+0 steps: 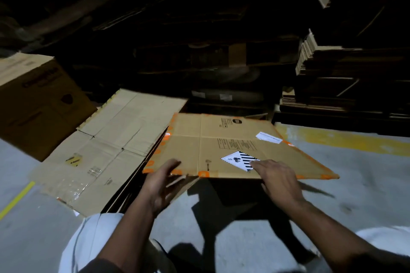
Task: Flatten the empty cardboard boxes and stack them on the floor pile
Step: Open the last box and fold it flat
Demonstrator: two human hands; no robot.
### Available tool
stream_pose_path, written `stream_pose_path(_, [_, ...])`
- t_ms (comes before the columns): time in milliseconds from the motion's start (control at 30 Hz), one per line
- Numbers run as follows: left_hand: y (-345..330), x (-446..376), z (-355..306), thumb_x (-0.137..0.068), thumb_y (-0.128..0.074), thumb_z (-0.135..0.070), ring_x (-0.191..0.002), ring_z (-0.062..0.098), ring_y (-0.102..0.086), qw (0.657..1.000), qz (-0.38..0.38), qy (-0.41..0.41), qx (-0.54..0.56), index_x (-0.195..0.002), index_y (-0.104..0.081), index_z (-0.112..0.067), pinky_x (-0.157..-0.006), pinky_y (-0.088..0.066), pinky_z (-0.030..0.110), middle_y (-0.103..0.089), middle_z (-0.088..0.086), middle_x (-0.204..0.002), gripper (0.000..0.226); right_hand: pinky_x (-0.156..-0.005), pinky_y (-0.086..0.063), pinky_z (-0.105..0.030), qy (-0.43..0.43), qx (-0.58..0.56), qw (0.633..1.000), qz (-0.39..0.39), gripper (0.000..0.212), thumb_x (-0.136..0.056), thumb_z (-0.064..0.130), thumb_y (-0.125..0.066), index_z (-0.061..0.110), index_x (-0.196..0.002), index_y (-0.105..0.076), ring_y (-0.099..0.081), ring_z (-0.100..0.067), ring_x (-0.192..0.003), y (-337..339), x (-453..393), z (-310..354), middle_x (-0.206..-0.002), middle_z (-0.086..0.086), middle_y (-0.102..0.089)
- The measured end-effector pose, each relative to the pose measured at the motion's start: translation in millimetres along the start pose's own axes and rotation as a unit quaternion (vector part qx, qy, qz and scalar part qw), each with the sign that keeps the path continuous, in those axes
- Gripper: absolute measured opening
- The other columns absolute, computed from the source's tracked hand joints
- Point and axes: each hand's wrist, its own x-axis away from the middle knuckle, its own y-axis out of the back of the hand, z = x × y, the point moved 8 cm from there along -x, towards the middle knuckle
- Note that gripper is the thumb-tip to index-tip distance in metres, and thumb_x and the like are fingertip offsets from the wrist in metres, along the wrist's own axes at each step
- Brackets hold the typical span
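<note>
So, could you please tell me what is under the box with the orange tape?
The orange-taped box is raised at its near edge, and beneath it show its dark shadow and grey floor. Its left edge overlaps the flattened cardboard pile. Whatever lies under its far half is covered.

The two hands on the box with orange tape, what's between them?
In the head view, between the left hand and right hand lies only the flattened box's bare near edge.
</note>
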Motion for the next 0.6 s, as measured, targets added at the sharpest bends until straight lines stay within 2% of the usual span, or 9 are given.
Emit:
stream_pose_path(100, [19,18,-36,-0.074,-0.085,-0.052,-0.115,0.023,-0.06,0.97,-0.161,-0.175,-0.043,-0.146,-0.037,-0.02,-0.091,-0.053,0.04,-0.056,0.006,-0.135,0.092,-0.066,-0.055,-0.03,-0.018,-0.01,0.999,-0.047,0.061,-0.042,-0.003,-0.074,0.022,-0.097,-0.076,-0.072,-0.022,-0.08,25,4,1,-0.09,0.003,-0.076])
stream_pose_path(200, [16,78,-70,-0.08,-0.075,-0.055,-0.137,0.021,-0.04,0.859,-0.299,-0.375,-0.18,-0.157,-0.018,-0.015,-0.11,-0.042,0.044,-0.034,0.009,-0.153,0.104,-0.064,-0.053,-0.031,-0.022,-0.006,0.995,-0.095,0.054,-0.047,-0.007,-0.072,0.02,-0.093,-0.076,-0.071,-0.022,-0.077,47,5,10,-0.086,0.001,-0.076])
stream_pose_path(267, [-6,107,-83,-0.084,-0.068,-0.057,-0.15,0.022,-0.023,0.765,-0.292,-0.49,-0.299,-0.154,-0.03,-0.014,-0.117,-0.031,0.057,-0.029,0.009,-0.157,0.09,-0.064,-0.052,-0.031,-0.024,0.002,0.993,-0.117,0.055,-0.046,-0.009,-0.072,0.018,-0.093,-0.077,-0.072,-0.023,-0.077,55,5,13,-0.086,-0.001,-0.076])
stream_pose_path(333, [-41,117,-79,-0.087,-0.067,-0.059,-0.155,0.019,-0.007,0.657,-0.224,-0.566,-0.444,-0.143,-0.048,-0.013,-0.121,-0.016,0.064,-0.034,0.006,-0.156,0.075,-0.065,-0.051,-0.031,-0.028,0.012,0.99,-0.135,0.055,-0.046,-0.009,-0.075,0.017,-0.094,-0.078,-0.072,-0.023,-0.078,61,5,14,-0.086,-0.002,-0.077])
stream_pose_path(367, [-60,117,-71,-0.087,-0.066,-0.062,-0.156,0.019,-0.007,0.598,-0.187,-0.587,-0.513,-0.137,-0.056,-0.011,-0.121,-0.01,0.063,-0.042,0.006,-0.152,0.072,-0.066,-0.051,-0.031,-0.028,0.016,0.989,-0.143,0.054,-0.046,-0.009,-0.076,0.016,-0.094,-0.078,-0.072,-0.023,-0.078,65,5,16,-0.087,-0.003,-0.077])
stream_pose_path(433, [-92,119,-61,-0.085,-0.066,-0.065,-0.149,0.028,-0.032,0.495,-0.141,-0.597,-0.615,-0.127,-0.065,-0.01,-0.123,-0.013,0.06,-0.062,0.008,-0.136,0.069,-0.069,-0.053,-0.033,-0.027,0.025,0.987,-0.157,0.052,-0.049,-0.008,-0.078,0.015,-0.095,-0.078,-0.073,-0.024,-0.081,72,5,20,-0.09,-0.004,-0.077])
stream_pose_path(500, [-105,112,-68,-0.081,-0.075,-0.049,-0.12,0.026,-0.061,0.485,-0.118,-0.581,-0.643,-0.115,-0.069,-0.016,-0.11,-0.041,0.045,-0.071,0.003,-0.114,0.048,-0.073,-0.054,-0.035,-0.025,0.032,0.985,-0.165,0.048,-0.055,-0.006,-0.078,0.014,-0.098,-0.078,-0.073,-0.024,-0.085,78,6,23,-0.093,-0.005,-0.077])
stream_pose_path(533, [-108,105,-77,-0.078,-0.077,-0.04,-0.102,0.022,-0.066,0.487,-0.113,-0.567,-0.655,-0.106,-0.071,-0.021,-0.09,-0.051,0.037,-0.072,-0.001,-0.101,0.034,-0.074,-0.054,-0.036,-0.023,0.035,0.985,-0.169,0.047,-0.058,-0.006,-0.078,0.014,-0.1,-0.078,-0.073,-0.025,-0.086,81,6,24,-0.094,-0.006,-0.077])
stream_pose_path(600, [-115,91,-94,-0.079,-0.077,-0.033,-0.081,0.018,-0.061,0.45,-0.104,-0.543,-0.702,-0.088,-0.071,-0.026,-0.058,-0.049,0.032,-0.068,-0.006,-0.081,0.014,-0.074,-0.054,-0.037,-0.019,0.042,0.984,-0.174,0.043,-0.063,-0.004,-0.078,0.014,-0.102,-0.077,-0.072,-0.026,-0.086,88,5,25,-0.094,-0.006,-0.077])
